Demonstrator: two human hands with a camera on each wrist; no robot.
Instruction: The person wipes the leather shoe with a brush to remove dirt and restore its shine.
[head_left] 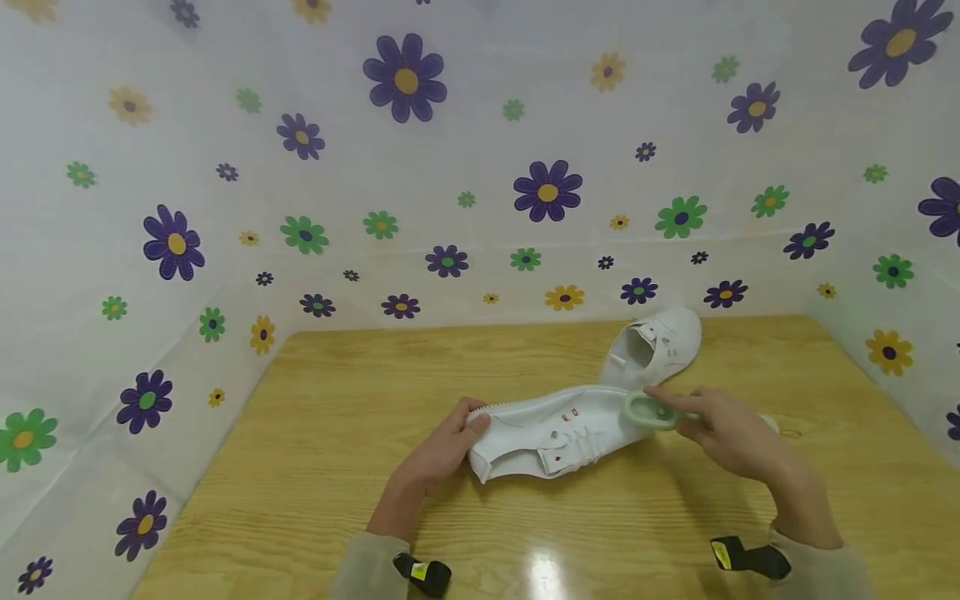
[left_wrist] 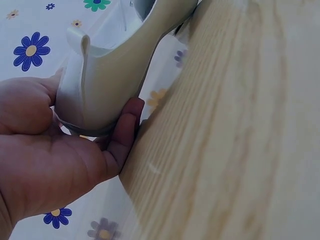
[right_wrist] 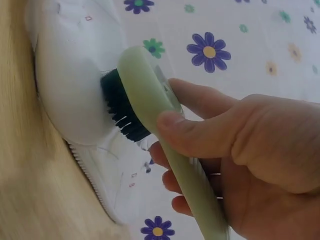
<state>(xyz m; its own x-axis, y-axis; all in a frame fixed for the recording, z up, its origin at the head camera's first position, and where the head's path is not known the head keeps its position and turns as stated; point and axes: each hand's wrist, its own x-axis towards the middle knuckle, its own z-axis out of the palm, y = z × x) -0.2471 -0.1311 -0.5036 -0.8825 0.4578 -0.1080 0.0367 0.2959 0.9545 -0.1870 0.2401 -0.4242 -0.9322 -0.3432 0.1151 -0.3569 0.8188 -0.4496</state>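
Note:
A white shoe (head_left: 525, 429) lies tilted on its side above the table, its heel to the left and its toe to the right. My left hand (head_left: 448, 442) grips it by the heel; in the left wrist view the fingers curl under the heel (left_wrist: 75, 100). In my right hand (head_left: 723, 429) is a pale green brush (right_wrist: 145, 90) with dark bristles (right_wrist: 120, 105), held by its handle, index finger laid along the head's back. The bristles touch or nearly touch the shoe's toe (right_wrist: 75, 100).
Behind the toe, a second white shoe (head_left: 663, 346) lies on the wooden table (head_left: 337, 500) near its back edge. White sheeting (head_left: 337, 183) printed with flowers stands along the back and both sides.

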